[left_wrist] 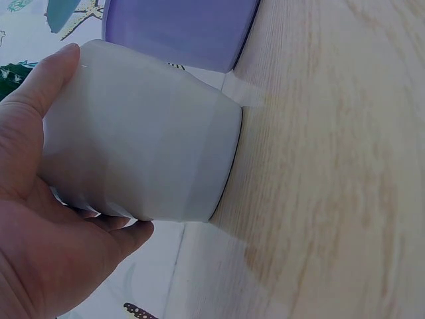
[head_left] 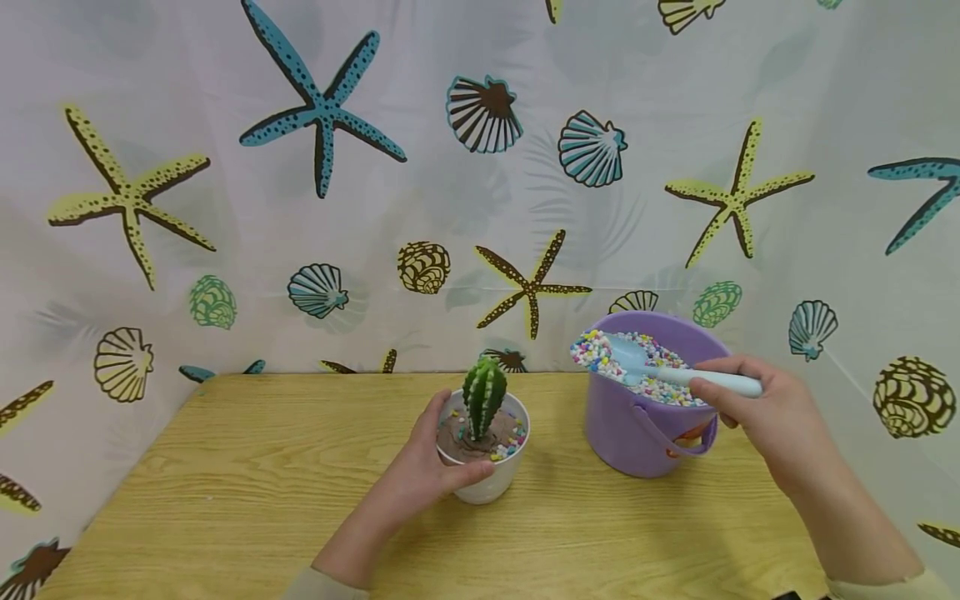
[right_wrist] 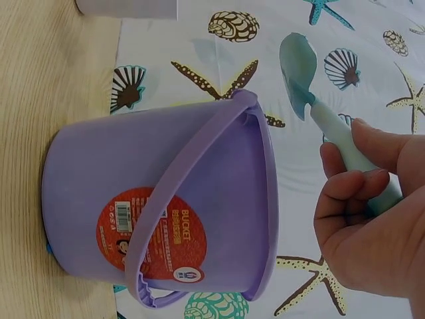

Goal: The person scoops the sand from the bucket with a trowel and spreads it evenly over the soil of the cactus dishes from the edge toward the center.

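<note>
Right of centre in the head view, a purple plastic bucket (head_left: 618, 442) holds small round multicoloured beads (head_left: 670, 393); its curved handle hangs down, and a round red label (right_wrist: 153, 232) shows in the right wrist view. Near the frame's centre, a smooth, tapering white pot (head_left: 487, 486) contains brown, cracked-looking filling (head_left: 459, 443) with beads scattered on it and an upright, ribbed green cactus (head_left: 484, 400). Both containers stand on a wood-grained table (head_left: 247, 475). The left hand (head_left: 431, 468), reaching from lower centre, grasps the pot, thumb and fingers on opposite sides. The right hand (head_left: 765, 408), at right, has fingers curled round the pale blue scoop (head_left: 671, 374), whose bead-heaped bowl points left above the bucket's rim.
</note>
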### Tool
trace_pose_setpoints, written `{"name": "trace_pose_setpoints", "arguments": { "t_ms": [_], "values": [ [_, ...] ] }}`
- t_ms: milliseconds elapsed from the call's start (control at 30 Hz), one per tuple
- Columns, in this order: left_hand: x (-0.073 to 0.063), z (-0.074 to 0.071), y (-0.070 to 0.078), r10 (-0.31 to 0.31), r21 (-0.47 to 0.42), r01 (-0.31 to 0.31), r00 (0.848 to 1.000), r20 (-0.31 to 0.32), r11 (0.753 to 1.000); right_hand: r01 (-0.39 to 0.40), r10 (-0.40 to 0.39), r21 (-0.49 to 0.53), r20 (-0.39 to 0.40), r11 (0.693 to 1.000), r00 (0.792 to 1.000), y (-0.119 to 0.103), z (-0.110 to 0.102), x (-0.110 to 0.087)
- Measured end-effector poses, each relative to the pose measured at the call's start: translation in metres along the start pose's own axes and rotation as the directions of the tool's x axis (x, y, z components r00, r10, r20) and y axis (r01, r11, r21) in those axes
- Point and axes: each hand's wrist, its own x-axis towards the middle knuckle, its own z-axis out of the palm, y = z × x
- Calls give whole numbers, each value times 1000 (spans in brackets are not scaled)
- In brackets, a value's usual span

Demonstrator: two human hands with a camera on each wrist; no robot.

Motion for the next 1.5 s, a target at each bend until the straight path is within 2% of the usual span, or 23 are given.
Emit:
{"name": "trace_pose_setpoints", "arguments": {
  "t_ms": [267,500,667,933,1233,1500],
  "values": [
    [-1,-1,1,2,7,-2,1000,-2,1000,-8,8,9,11,1000,1000,-1,12,-4],
    [-1,0,1,0,3,0,1000,-7,1000,17,-18,45,35,999,999,-3,23,-10],
    [-1,0,1,-1,0,1,1000,-8,1000,0,-2,48,35,999,999,-2,30,-12],
    [-1,0,0,-1,-4,1,1000,-6,1000,-7,-1,123,60,992,998,3,42,-15],
    [-1,0,0,1,19,-1,1000,-8,1000,0,-3,71,40,997,999,4,52,-20],
    [-2,0,1,-2,14,2,1000,-9,1000,17,-17,-21,0,1000,1000,4,63,-24]
  ]
}}
